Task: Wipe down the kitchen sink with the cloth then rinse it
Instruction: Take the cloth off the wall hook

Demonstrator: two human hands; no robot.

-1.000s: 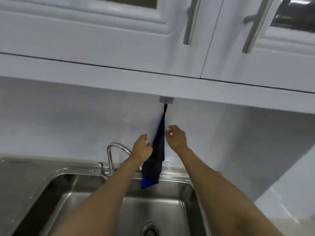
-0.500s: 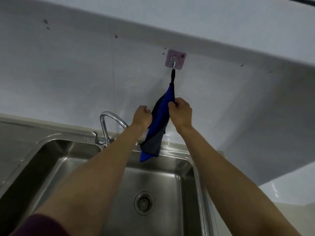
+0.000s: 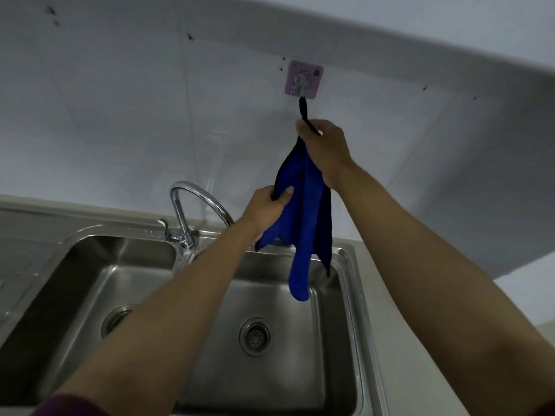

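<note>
A right hand (image 3: 326, 151) pinches the black loop of a soft blue microfibre cloth (image 3: 303, 223) hanging from a pink adhesive wall hook (image 3: 304, 81); the left hand (image 3: 267, 208) grips its bunched edge. Light and limp, the cloth likely handles best gathered in a fist.

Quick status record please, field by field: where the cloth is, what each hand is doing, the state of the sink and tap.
cloth: blue cloth, hanging by its black loop from the wall hook
right hand: right hand gripping the cloth's top by the loop
left hand: left hand pinching the cloth's left edge lower down
sink: double steel sink, nothing visible in either basin
tap: tap, no water running
wiping: not started
</note>
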